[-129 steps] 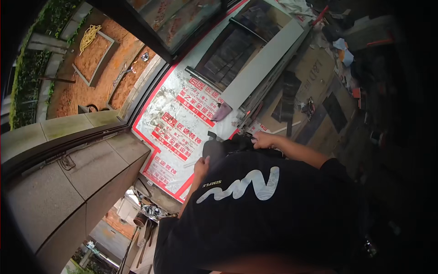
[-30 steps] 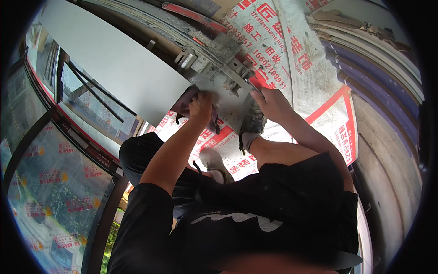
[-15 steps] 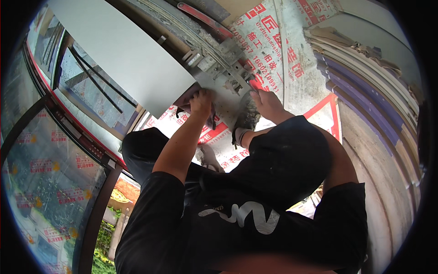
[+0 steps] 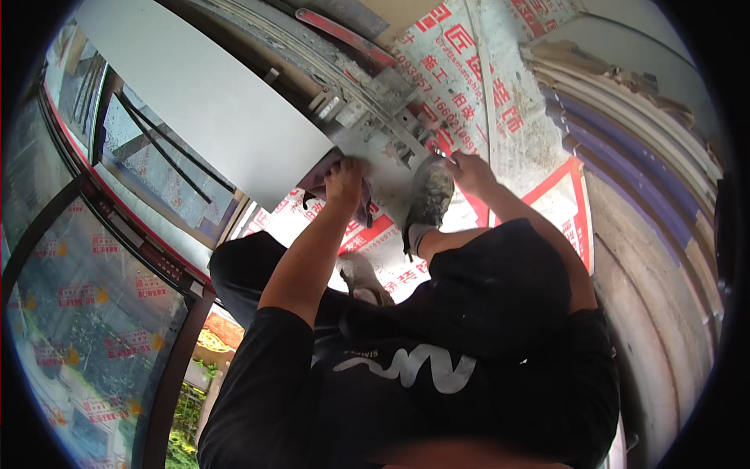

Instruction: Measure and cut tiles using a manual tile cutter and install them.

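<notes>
Currently, two bare hands are seen at work low over a floor covered with printed protective sheeting (image 4: 461, 70). By the left hand (image 4: 344, 181), with its fingers bent, a dark purplish cloth-like piece (image 4: 367, 205) is touched at the near right end of a long white panel (image 4: 203, 109); whether it is firmly clasped cannot be told (the palm side is hidden). By the right hand (image 4: 474, 173), closed with thumb and forefinger together, the tip of a slim metal handle (image 4: 442, 153) is held. A greyish metal rail assembly (image 4: 351, 102) is positioned alongside the panel, on its right, its near end lying between the hands; a red bar (image 4: 344, 35) is noted on its far side. Just beside the right hand, a dirty right shoe (image 4: 431, 194) is planted; the left shoe (image 4: 363, 280) is set nearer, further left. Stacked boards (image 4: 625, 156) are observed at right, a framed glass pane (image 4: 86, 313) at left.
</notes>
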A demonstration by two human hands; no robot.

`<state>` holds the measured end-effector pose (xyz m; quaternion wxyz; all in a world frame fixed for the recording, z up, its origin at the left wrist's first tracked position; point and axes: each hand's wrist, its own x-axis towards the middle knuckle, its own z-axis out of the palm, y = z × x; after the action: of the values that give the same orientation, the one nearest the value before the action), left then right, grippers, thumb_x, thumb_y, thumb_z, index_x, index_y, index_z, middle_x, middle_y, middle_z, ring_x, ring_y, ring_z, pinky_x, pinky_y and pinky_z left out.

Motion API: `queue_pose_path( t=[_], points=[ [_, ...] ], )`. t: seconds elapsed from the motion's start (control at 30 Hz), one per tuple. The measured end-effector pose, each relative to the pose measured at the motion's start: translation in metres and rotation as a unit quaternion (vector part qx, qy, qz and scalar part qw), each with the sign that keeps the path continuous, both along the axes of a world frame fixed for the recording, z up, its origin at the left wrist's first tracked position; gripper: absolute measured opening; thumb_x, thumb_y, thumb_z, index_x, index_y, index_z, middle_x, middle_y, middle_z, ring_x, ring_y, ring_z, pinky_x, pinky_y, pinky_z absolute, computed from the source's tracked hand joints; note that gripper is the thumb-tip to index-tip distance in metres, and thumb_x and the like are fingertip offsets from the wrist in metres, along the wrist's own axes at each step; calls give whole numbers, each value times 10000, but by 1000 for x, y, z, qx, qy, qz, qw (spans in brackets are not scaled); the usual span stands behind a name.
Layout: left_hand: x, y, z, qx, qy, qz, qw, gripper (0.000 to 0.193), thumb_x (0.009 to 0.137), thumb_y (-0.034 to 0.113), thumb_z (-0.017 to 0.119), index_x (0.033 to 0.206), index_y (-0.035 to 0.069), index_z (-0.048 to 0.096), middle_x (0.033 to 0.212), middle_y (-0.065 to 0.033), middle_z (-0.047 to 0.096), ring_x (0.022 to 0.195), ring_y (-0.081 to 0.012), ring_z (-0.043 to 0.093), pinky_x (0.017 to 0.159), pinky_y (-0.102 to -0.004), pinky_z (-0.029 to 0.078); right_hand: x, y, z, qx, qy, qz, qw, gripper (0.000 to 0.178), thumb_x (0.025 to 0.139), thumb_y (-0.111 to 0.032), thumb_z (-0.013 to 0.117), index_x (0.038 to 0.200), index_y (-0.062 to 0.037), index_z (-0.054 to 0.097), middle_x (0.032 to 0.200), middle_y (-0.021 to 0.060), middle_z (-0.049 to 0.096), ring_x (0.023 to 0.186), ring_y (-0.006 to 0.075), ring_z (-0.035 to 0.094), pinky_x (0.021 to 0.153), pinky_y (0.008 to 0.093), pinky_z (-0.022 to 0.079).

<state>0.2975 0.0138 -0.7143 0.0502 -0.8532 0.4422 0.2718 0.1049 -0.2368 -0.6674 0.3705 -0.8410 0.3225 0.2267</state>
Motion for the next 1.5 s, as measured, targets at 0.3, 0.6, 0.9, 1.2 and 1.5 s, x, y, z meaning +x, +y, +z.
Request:
queue_pose_path(
  t=[0.3, 0.6, 0.9, 1.2, 1.5],
  points=[
    [2, -6, -1, 68, 13, -12, 998, 227, 870, 142, 552, 1093, 116, 589, 1123, -111, 576, 1035, -331, 605, 784, -458, 549, -37, 39, 27, 77, -96, -124, 985, 365, 1001, -336, 473, 930, 2, 592, 743, 233, 618, 716, 412, 606, 664, 460, 459],
    [3, -6, 0, 67, 16, -12, 998, 238, 880, 143, 559, 1114, 111, 597, 1125, -103, 590, 1051, -312, 608, 808, -445, 545, 0, 51, 82, 206, -34, -88, 974, 266, 975, -236, 537, 895, 15, 569, 681, 205, 588, 644, 391, 582, 601, 431, 450],
    [3, -8, 4, 72, 33, 24, 997, 265, 881, 128, 556, 1139, 139, 617, 1179, -106, 588, 1096, -319, 590, 851, -455, 518, 2, 59, 90, 39, -232, -101, 967, 280, 961, -203, 570, 1149, 0, 611, 711, 149, 602, 630, 235, 601, 592, 363, 459],
    [5, -6, 8, 5, 27, 63, 998, 245, 785, 40, 636, 1018, 116, 624, 1104, -111, 616, 1019, -338, 634, 805, -439, 560, -3, 68, 60, 0, -127, -81, 989, 205, 951, -196, 570, 1014, -2, 572, 773, 211, 627, 660, 400, 614, 605, 418, 473],
    [7, -10, 10, 85, 69, 64, 992, 288, 902, 153, 544, 1177, 188, 625, 1238, -59, 576, 1154, -289, 568, 891, -458, 486, 14, 84, 1, -37, -248, -101, 963, 172, 981, -198, 510, 1005, -29, 530, 841, 210, 624, 787, 439, 605, 639, 476, 478]
  ],
)
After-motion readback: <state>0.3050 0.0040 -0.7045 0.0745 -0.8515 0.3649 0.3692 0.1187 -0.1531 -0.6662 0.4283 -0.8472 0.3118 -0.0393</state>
